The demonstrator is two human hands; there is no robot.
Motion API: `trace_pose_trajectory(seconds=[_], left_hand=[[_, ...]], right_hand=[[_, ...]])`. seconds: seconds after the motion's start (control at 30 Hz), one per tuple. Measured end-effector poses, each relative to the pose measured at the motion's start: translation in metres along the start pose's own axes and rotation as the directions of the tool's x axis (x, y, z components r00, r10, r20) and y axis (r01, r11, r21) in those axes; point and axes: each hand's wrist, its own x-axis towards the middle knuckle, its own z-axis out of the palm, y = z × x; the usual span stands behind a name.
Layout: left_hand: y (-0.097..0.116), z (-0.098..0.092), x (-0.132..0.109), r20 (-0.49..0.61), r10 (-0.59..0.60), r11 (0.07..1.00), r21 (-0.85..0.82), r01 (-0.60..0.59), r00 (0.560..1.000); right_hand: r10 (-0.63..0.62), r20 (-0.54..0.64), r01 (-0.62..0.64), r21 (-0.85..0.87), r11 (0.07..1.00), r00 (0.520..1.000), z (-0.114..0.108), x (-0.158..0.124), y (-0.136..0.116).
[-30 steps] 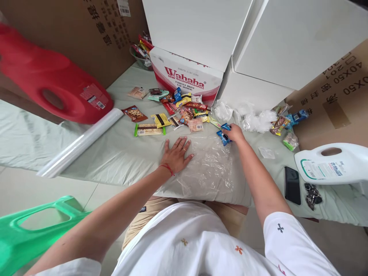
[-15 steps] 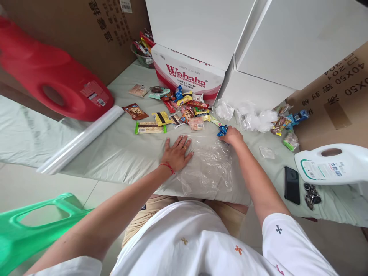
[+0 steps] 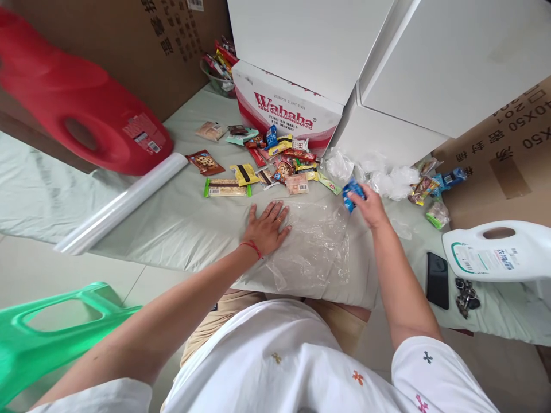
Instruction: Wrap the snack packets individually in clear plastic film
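My left hand (image 3: 266, 229) lies flat with fingers spread, on the left edge of a clear plastic sheet (image 3: 312, 252) spread over the cloth. My right hand (image 3: 371, 205) grips a blue snack packet (image 3: 353, 194) above the sheet's far right corner. Ahead of both hands is a loose pile of wrapped snacks: a green-ended wafer bar (image 3: 227, 187), a yellow packet (image 3: 244, 174), a brown cookie packet (image 3: 205, 162) and a pink packet (image 3: 297, 184). Crumpled clear plastic (image 3: 387, 176) sits beyond my right hand.
A Wahaha carton (image 3: 286, 112) and white cabinet stand behind the snacks. To the left are a plastic film roll (image 3: 124, 201) and red jug (image 3: 86, 109). At right lie a white detergent bottle (image 3: 499, 250), phone (image 3: 437, 280), keys (image 3: 467, 297) and more snacks (image 3: 424, 189).
My right hand has lifted the blue packet and moved slightly right with it. My left hand stays flat in place. The view has shifted a little.
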Motion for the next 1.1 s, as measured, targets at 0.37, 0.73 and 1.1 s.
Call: trace_pose_trajectory(seconds=[0.37, 0.73, 1.1], left_hand=[[0.001, -0.001, 0.000, -0.026, -0.012, 1.000, 0.000, 0.012, 1.000], [-0.001, -0.001, -0.001, 0.005, -0.008, 0.999, 0.031, 0.007, 1.000], [-0.001, -0.003, 0.003, 0.003, -0.004, 1.000, 0.020, 0.004, 1.000]], right_hand=[[-0.234, 0.661, 0.577, -0.365, 0.730, 0.713, 0.085, -0.072, -0.019], [-0.365, 0.544, 0.588, -0.318, 0.744, 0.756, 0.086, -0.098, -0.011], [-0.019, -0.715, -0.513, -0.520, 0.683, 0.699, -0.092, -0.069, 0.099]])
